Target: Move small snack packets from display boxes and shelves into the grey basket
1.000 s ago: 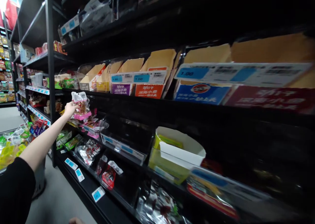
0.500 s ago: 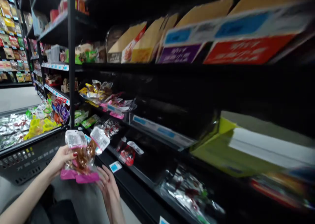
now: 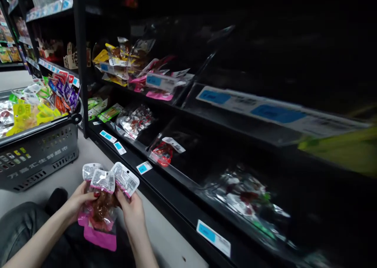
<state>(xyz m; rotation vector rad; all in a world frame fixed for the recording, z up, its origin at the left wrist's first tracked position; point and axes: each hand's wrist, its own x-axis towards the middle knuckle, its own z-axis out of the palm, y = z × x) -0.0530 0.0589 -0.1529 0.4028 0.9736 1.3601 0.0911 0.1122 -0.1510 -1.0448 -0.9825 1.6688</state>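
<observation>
Low in front of me, several clear snack packets [image 3: 102,207] with pink bottoms and white hang-tabs are bunched together, brown food showing inside. My left hand [image 3: 79,201] is closed on the left side of the bunch, its red-nailed thumb across the front. On the other side my right hand [image 3: 131,205] is closed around the rightmost packet, thumb in front just below its white tab. Most of the fingers are hidden behind the packets. The bunch hangs upright above my lap, left of the shelf's bottom edge.
A dark shopping basket [image 3: 44,154] piled with packets stands on the floor at left. On the middle shelf are yellow packets [image 3: 118,62] and similar pink packets [image 3: 159,79]. The bottom shelf holds a red packet [image 3: 163,152] and silvery packets [image 3: 241,197]. A black post [image 3: 79,60] rises between shelf bays.
My view has tipped down and closer to the shelves. My right hand has risen from beneath the packets to grip their right side, and the packets are now fanned between both hands.
</observation>
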